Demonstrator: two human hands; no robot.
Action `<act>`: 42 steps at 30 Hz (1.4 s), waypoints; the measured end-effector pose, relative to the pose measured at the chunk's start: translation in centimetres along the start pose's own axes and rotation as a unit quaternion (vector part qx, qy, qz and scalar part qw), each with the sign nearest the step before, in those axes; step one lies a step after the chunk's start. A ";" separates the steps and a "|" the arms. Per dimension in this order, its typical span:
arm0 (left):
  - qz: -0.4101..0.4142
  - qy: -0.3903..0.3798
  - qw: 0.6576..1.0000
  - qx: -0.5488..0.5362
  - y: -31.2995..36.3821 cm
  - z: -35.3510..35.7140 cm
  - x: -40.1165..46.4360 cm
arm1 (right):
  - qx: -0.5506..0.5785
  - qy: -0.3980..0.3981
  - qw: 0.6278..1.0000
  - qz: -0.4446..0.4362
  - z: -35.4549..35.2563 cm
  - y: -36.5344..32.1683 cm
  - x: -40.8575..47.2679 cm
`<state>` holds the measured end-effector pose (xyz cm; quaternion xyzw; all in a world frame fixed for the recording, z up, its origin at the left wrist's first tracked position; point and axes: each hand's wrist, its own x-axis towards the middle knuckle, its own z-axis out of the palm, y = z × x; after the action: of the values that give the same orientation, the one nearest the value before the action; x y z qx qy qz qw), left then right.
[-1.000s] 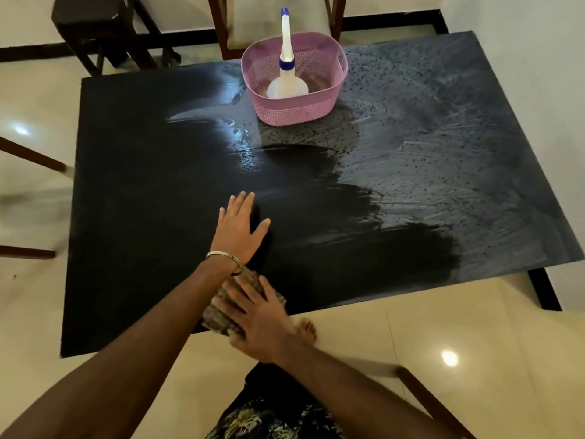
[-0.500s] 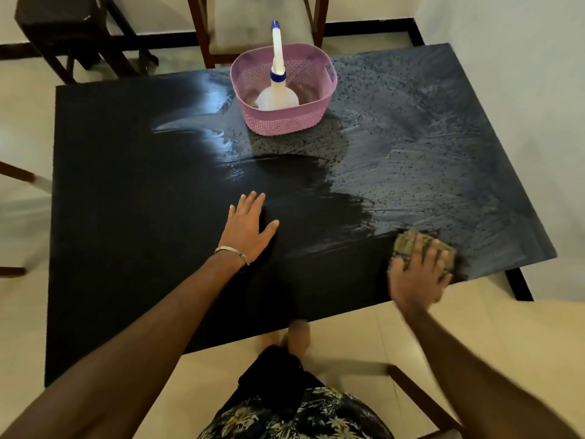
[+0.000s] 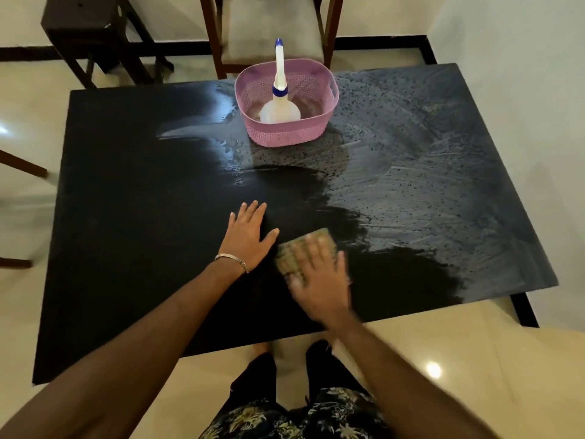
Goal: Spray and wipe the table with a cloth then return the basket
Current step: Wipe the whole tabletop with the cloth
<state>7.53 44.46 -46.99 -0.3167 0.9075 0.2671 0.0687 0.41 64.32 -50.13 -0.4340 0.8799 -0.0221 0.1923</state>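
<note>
I see my left hand (image 3: 248, 237) lying flat on the black table (image 3: 133, 217), palm down, fingers spread and holding nothing; a thin bracelet (image 3: 232, 260) sits on that wrist. Just to its right, my right hand (image 3: 319, 280) presses down on the cloth (image 3: 304, 248), fingers stretched over it rather than curled around it. The hand is blurred, so I cannot tell how firmly it grips. The cloth is a folded, yellowish pad lying on the table near the front edge, almost touching the left thumb.

The basket (image 3: 286, 122) is pink and stands at the far middle of the table, well apart from both hands. A white spray bottle (image 3: 279, 104) with a blue collar stands upright inside it.

The right half of the table shows pale streaks and droplets; the left half and the patch around my hands look dark and plain. A chair (image 3: 269, 30) stands behind the basket, and a dark stool (image 3: 85, 36) is at the far left on the floor (image 3: 474, 375).
</note>
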 end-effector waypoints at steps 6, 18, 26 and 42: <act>-0.007 -0.003 1.000 -0.003 4.8 2.0 1.0 | 0.033 0.041 0.957 0.285 -5.3 24.7 -0.1; -0.034 0.035 0.999 -0.020 13.4 5.2 2.8 | -0.010 0.021 1.000 -0.017 -3.5 15.2 1.1; -0.016 0.016 1.000 -0.009 16.2 6.6 3.6 | -0.016 0.018 0.991 -0.130 -2.1 20.9 -3.4; 0.085 -0.060 0.994 0.016 22.7 10.7 6.1 | 0.005 0.046 0.999 0.019 -0.1 19.1 -8.2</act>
<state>-11.64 61.71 -47.81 -0.2205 0.9298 0.2756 0.1046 -9.49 82.50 -51.38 -0.4148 0.8958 -0.0428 0.1538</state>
